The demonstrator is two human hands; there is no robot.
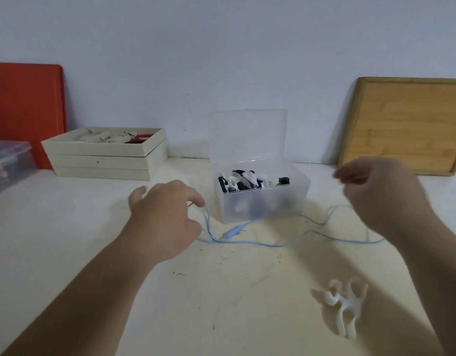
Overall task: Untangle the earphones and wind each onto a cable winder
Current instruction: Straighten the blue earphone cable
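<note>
Centrally, a clear plastic box [262, 201] stands on the table [67, 227] with its lid raised; inside lie jumbled black and white earphones and winders. A light blue earphone cable [247, 242] sprawls on the table in front of the box, its ends rising toward both hands. The left hand [165, 219] pinches one end of it beside the box. The right hand [378, 196] is blurred, fingers curled; whether it grasps the cable I cannot tell. A white cable winder [343, 308] lies near the right forearm. Stacked beige trays [106, 160] by the wall hold small trinkets.
</note>
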